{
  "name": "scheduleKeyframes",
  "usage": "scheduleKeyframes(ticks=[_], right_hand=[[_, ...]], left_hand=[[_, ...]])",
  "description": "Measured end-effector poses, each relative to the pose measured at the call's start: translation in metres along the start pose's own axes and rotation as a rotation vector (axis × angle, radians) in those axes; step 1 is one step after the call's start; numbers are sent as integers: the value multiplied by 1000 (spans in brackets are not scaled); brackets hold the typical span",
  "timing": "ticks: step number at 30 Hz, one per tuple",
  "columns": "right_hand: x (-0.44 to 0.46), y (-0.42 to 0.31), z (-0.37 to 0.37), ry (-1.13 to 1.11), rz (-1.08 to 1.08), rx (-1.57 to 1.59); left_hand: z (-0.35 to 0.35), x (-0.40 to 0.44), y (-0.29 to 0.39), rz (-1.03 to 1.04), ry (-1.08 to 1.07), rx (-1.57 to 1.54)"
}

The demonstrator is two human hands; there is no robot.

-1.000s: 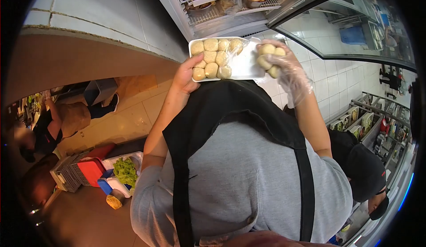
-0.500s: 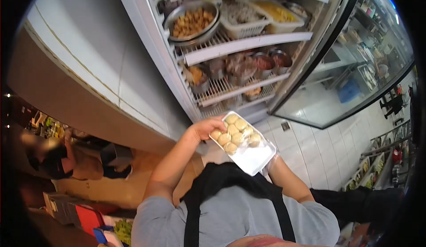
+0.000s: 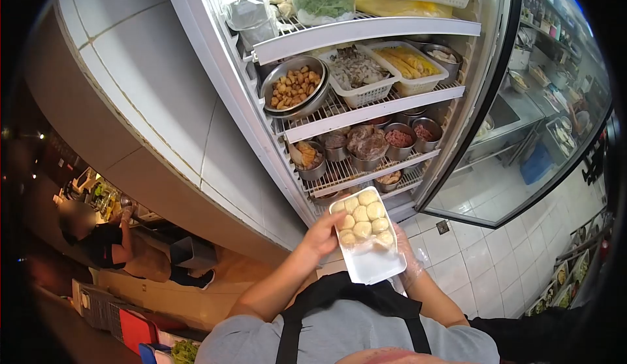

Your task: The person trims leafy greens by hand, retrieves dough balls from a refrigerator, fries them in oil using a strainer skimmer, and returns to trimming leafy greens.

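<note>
Between my two hands is a white foam tray (image 3: 372,263) holding several round, pale, dough-like balls (image 3: 363,215), apparently under clear film. The balls fill its far part, while the near end is bare white. My left hand (image 3: 323,232), ungloved, grips the left edge with the thumb over the rim near the balls. On the right edge, my right hand (image 3: 410,254) wears a loose clear plastic glove and holds the tray's side; its fingers are partly hidden underneath. The tray is in front of my apron, just before the open fridge.
The open fridge's shelves (image 3: 379,112) carry a bowl of brown chunks (image 3: 295,88), baskets of food and metal pots of meat. Its glass door (image 3: 522,122) stands open at right. A tiled wall (image 3: 144,70) borders the left; beyond it another person (image 3: 117,243) works at a counter.
My view has shifted, showing more of the fridge's upper shelves. The tray has turned more lengthwise away from me and sits slightly lower and further right in view, still in both hands.
</note>
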State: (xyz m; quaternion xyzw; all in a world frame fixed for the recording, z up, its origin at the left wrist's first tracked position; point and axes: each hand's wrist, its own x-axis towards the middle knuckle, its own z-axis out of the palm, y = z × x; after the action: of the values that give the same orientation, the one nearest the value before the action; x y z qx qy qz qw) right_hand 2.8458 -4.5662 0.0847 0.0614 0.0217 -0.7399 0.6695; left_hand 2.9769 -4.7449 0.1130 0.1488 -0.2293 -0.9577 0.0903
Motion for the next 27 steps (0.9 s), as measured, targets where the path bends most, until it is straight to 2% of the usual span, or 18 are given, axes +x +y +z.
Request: scheduleKeyframes(ticks=[2, 4, 6, 8, 10, 12, 14, 15, 16, 18, 20, 22, 24, 26, 27], right_hand=[[3, 0, -26, 91, -101, -105], [-9, 9, -22, 124, -133, -176], [-22, 21, -15, 144, -279, -523], [-38, 26, 18, 209, -233, -448], [-49, 21, 27, 369, -225, -708], [-58, 13, 50, 355, -196, -671], [-67, 2, 57, 412, -110, -737], [-53, -12, -8, 348, -139, -722], [-61, -18, -12, 344, -129, -724], [-72, -28, -11, 347, -67, -682], [-80, -32, -15, 318, -79, -742], [-94, -31, -8, 409, -192, -701], [-97, -39, -25, 411, -221, -685], [-108, -49, -44, 407, -283, -598], [-118, -56, -47, 408, -298, -592]], left_hand=[[1, -16, -29, 68, -45, 33], [11, -22, -34, 141, -90, 62], [19, -31, -30, 210, 137, 136], [28, -30, -18, 230, 118, 128], [50, -33, -1, 170, 88, 106], [82, -35, 26, 229, -26, 212], [149, -49, 58, 298, -158, 252], [174, -53, 78, 325, -184, 293], [197, -57, 96, 355, -207, 333], [251, -62, 127, 518, -112, 423], [272, -42, 179, 613, -181, 543], [326, -41, 200, 642, -356, 660], [359, -15, 238, 626, -526, 710], [410, -10, 228, 1103, -62, 1022], [421, 9, 263, 971, -106, 870]])
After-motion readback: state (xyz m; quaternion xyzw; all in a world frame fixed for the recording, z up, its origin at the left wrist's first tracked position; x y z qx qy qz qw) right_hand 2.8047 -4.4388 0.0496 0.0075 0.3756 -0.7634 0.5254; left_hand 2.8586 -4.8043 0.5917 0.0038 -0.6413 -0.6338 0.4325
